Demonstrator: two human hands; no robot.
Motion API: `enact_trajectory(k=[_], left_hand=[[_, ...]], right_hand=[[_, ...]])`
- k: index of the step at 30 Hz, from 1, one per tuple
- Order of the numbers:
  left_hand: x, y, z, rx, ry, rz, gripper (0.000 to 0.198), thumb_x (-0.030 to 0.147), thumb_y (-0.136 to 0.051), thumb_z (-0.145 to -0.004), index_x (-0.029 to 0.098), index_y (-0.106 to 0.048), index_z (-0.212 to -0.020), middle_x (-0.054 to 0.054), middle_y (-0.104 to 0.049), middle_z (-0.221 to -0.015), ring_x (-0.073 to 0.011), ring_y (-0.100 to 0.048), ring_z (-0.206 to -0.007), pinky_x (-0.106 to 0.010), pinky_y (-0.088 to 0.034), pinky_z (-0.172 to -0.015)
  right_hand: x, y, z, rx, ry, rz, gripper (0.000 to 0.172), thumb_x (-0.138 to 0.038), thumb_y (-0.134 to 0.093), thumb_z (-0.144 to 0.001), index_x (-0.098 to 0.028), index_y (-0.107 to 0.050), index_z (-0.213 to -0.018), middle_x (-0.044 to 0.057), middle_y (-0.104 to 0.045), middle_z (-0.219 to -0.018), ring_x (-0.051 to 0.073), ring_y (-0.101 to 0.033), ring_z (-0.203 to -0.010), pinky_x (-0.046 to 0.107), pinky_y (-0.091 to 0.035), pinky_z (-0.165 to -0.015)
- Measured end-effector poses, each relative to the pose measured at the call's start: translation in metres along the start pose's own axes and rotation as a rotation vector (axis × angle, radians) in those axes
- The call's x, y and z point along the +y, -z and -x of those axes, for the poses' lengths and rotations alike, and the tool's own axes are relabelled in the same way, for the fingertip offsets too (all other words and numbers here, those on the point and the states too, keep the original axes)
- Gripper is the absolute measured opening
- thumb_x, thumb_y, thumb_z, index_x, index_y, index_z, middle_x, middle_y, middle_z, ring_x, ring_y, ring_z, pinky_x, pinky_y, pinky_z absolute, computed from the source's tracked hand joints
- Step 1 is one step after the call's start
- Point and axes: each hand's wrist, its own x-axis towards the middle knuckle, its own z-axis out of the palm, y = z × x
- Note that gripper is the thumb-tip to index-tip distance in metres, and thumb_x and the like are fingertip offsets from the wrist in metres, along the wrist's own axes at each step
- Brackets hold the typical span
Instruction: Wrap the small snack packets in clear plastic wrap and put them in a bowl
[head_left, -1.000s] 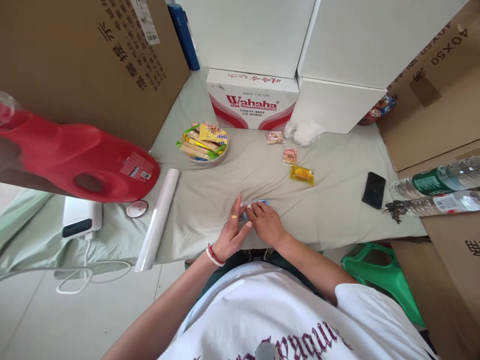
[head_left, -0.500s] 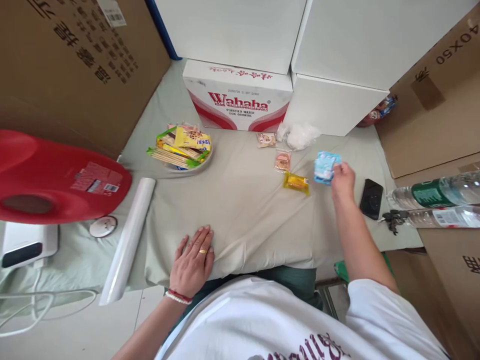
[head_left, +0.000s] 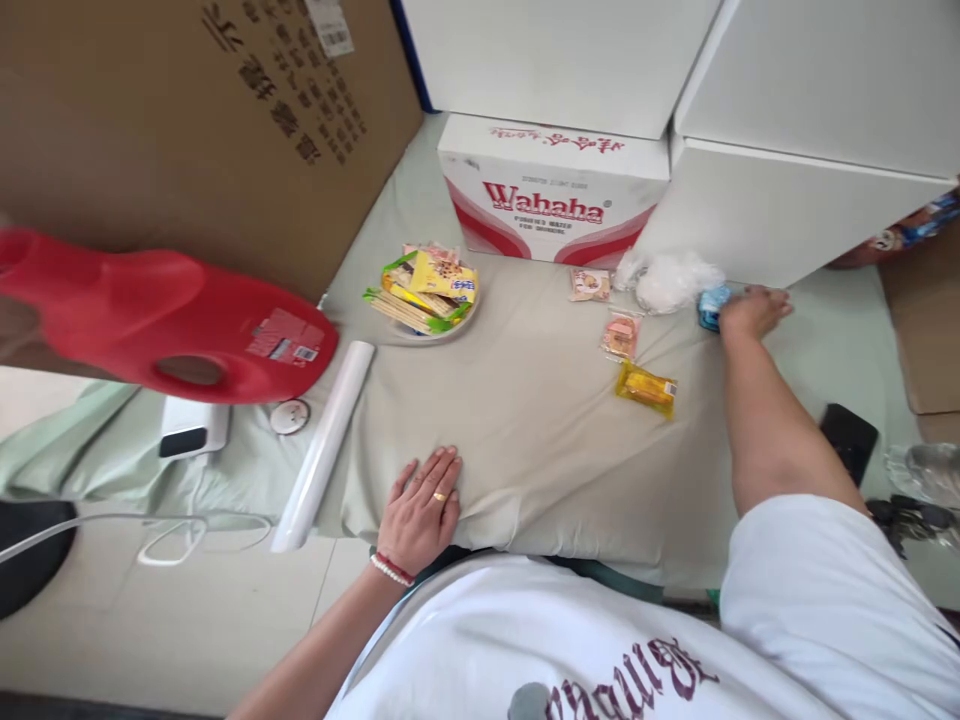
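My left hand [head_left: 421, 508] lies flat on the cloth [head_left: 517, 420] near the front edge, fingers stretched out and holding nothing. Out at the far right, my right hand [head_left: 754, 309] reaches beside the white cabinet, its fingers stretched away to the right. A blue snack packet [head_left: 712, 306] sits against the left side of that hand, partly hidden by it. Just left of the packet is a crumpled clear plastic bag [head_left: 671, 283]. Two small pink-and-white wrapped snacks, one farther back [head_left: 591, 285] and one nearer [head_left: 621, 335], and a yellow wrapped snack [head_left: 646, 389] lie nearby.
A bowl [head_left: 431, 338] of packaged snacks stands left of centre, before a Wahaba-style white-and-red water carton [head_left: 555, 205]. Leftward are a white roll [head_left: 322, 450] and a red jug [head_left: 180, 320]. A black phone [head_left: 849, 440] and bottles [head_left: 926, 470] lie at right.
My right hand has moved away from me and to the right with the blue packet, and its fingers have spread. My left hand stays on the cloth. The view has turned.
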Motion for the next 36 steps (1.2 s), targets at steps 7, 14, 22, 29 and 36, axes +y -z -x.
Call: enact_trajectory(k=[7, 14, 22, 29, 36], left_hand=[[-0.026, 0.019, -0.037, 0.187, 0.190, 0.259, 0.033, 0.023, -0.053, -0.100, 0.023, -0.062, -0.132, -0.014, -0.065, -0.141, -0.0254, -0.062, -0.130, -0.045, -0.050, -0.108], [-0.112, 0.011, -0.157, 0.275, 0.309, 0.273, 0.036, 0.026, -0.051, -0.095, 0.016, -0.060, -0.129, -0.019, -0.059, -0.138, -0.0278, -0.064, -0.114, -0.046, -0.055, -0.098], [-0.123, 0.007, -0.180, 0.197, 0.011, 0.273, 0.027, 0.040, -0.047, -0.102, 0.021, -0.067, -0.099, -0.010, -0.069, -0.103, -0.0234, -0.063, -0.096, -0.038, -0.053, -0.088], [-0.032, 0.018, -0.172, 0.237, -0.038, 0.428, 0.026, 0.039, -0.052, -0.102, 0.021, -0.069, -0.098, -0.006, -0.069, -0.099, -0.0193, -0.062, -0.091, -0.032, -0.049, -0.085], [0.027, -0.002, -0.264, 0.283, 0.558, 1.177, 0.012, 0.024, -0.070, -0.086, 0.018, -0.060, -0.084, 0.003, -0.056, -0.072, -0.0103, -0.046, -0.064, -0.024, -0.037, -0.064]], right_hand=[[0.028, 0.066, 0.124, 0.155, 0.074, -0.006, 0.036, -0.041, -0.055, -0.096, -0.019, -0.077, -0.115, 0.024, -0.063, -0.110, 0.041, -0.057, -0.116, 0.059, -0.047, -0.093], [0.036, 0.137, 0.310, -0.011, 0.213, 0.077, 0.036, -0.047, -0.050, -0.095, -0.023, -0.077, -0.100, 0.017, -0.069, -0.103, 0.032, -0.066, -0.091, 0.049, -0.055, -0.082], [0.027, 0.122, 0.362, 0.086, 0.162, 0.114, 0.029, -0.034, -0.051, -0.097, -0.015, -0.073, -0.097, 0.015, -0.069, -0.098, 0.026, -0.065, -0.095, 0.039, -0.053, -0.086], [0.027, 0.114, 0.367, 0.192, 0.032, 0.120, 0.028, -0.032, -0.050, -0.095, -0.016, -0.073, -0.095, 0.014, -0.068, -0.095, 0.027, -0.063, -0.094, 0.040, -0.050, -0.085], [0.024, 0.117, 0.364, 0.156, -0.021, 0.078, 0.030, -0.034, -0.048, -0.095, -0.017, -0.073, -0.095, 0.015, -0.067, -0.097, 0.028, -0.064, -0.093, 0.042, -0.052, -0.086]])
